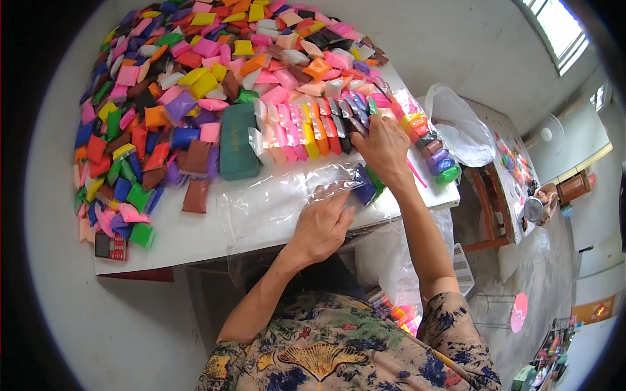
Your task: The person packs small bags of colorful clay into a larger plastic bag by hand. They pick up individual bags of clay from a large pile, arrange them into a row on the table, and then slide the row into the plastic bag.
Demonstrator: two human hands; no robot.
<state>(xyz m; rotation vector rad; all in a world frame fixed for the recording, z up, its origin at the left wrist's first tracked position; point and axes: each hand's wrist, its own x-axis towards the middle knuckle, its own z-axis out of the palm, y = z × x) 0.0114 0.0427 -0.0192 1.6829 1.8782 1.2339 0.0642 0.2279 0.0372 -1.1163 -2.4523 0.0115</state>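
My left hand [321, 225] is closed on the edge of a clear plastic bag [280, 195] near the table's front edge. A dark blue packet [364, 185] and a green one lie at the bag's right end, by my fingertips. My right hand [383, 144] reaches over the right end of a row of coloured packets [306, 130], its fingers bent down onto the dark and purple ones; what they grip is hidden. A teal box [239, 141] borders the row on the left.
A large heap of coloured packets [189, 72] covers the back and left of the white table [169, 244]. At the right lie a filled clear bag of coloured packets [432, 150] and a white plastic bag [460, 124]. A calculator [111, 247] sits at the left corner.
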